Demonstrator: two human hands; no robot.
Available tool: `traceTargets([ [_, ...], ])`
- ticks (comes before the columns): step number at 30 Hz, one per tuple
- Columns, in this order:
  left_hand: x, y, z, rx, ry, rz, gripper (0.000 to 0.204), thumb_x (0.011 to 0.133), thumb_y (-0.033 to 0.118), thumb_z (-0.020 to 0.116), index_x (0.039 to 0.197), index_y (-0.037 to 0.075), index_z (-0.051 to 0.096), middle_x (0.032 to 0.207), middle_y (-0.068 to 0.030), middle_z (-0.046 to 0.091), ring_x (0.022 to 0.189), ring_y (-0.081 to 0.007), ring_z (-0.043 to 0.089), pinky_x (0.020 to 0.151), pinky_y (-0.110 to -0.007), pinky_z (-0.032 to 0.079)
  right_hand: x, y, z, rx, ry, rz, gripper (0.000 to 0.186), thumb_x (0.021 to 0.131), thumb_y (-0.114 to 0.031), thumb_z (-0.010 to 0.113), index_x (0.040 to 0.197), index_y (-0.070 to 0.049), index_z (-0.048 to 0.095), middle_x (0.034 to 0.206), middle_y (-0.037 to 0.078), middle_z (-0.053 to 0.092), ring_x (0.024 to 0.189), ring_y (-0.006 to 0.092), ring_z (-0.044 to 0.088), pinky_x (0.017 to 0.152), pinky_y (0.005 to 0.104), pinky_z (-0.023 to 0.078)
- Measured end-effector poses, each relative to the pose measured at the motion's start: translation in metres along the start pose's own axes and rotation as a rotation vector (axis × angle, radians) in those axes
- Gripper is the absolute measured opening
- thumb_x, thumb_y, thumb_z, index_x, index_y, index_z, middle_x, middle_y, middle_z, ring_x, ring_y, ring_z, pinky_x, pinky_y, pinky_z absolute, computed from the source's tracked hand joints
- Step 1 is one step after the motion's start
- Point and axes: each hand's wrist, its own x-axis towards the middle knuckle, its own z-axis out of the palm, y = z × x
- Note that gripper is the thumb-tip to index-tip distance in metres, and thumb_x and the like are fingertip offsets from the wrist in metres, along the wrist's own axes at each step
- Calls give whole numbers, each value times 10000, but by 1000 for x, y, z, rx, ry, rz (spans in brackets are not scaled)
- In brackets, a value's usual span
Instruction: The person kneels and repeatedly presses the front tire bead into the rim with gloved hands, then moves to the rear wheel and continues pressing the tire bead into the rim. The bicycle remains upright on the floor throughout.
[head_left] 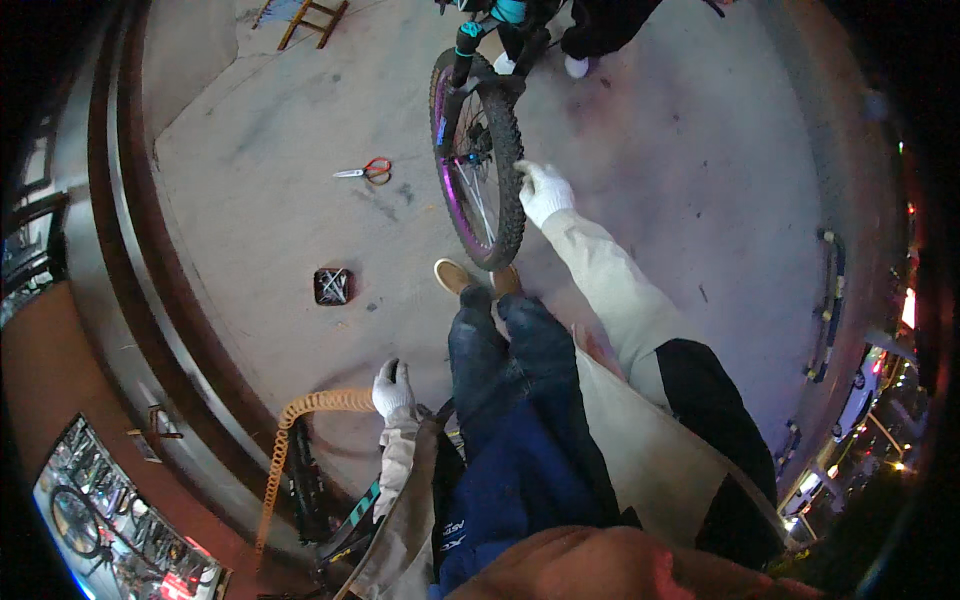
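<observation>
A bicycle wheel (508,190) with a knobby black tyre and purple rim stands upright ahead of me, in a black fork (463,70). My right hand (546,193), in a white glove, reaches to the tyre's right side. Its fingers are partly bent and apart, the fingertips at the tread; whether they touch is hard to tell. Low on the left, my gloved left hand (396,392) is closed where an orange coiled air hose (325,402) ends at it. The hose's end fitting is hidden by that hand.
Red-handled scissors (375,171) and a small dark tray (333,287) of metal pieces lie on the concrete floor. Another person's dark-clothed leg (600,30) is behind the bicycle. A wooden frame (313,25) stands far left. A second bicycle (362,505) is beside my left arm.
</observation>
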Motion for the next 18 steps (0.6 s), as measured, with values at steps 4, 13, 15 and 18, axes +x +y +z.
traceTargets([
  [4, -26, -35, -19, -1, -44, -46, 304, 1021, 221, 732, 1217, -9, 768, 1102, -169, 819, 1015, -270, 790, 909, -379, 601, 3, 7, 8, 83, -23, 85, 465, 916, -121, 669, 1357, -266, 695, 1102, 160, 717, 997, 391, 730, 875, 525, 592],
  [13, 29, -41, -100, 80, -265, -302, 330, 1032, 249, 702, 1262, 20, 761, 1129, -138, 812, 1003, -260, 765, 911, -374, 585, 13, -7, 7, 160, 193, 186, 432, 945, -192, 659, 1375, -226, 685, 1171, 185, 744, 1078, 428, 720, 946, 524, 581],
  [15, 65, -47, -128, 40, -300, -295, 326, 1042, 243, 693, 1268, 17, 755, 1150, -137, 808, 1006, -254, 761, 899, -374, 587, 15, -15, 8, 140, -54, 315, 426, 951, -182, 649, 1374, -226, 681, 1196, 179, 738, 1104, 429, 710, 953, 523, 579],
  [18, 123, -60, -171, -135, -326, -240, 277, 1066, 244, 688, 1215, 20, 752, 875, -83, 757, 759, -179, 679, 706, -354, 546, 16, -32, 12, 97, 89, 381, 427, 953, -163, 653, 1370, -250, 677, 1247, 156, 731, 1168, 401, 700, 1006, 506, 569],
])
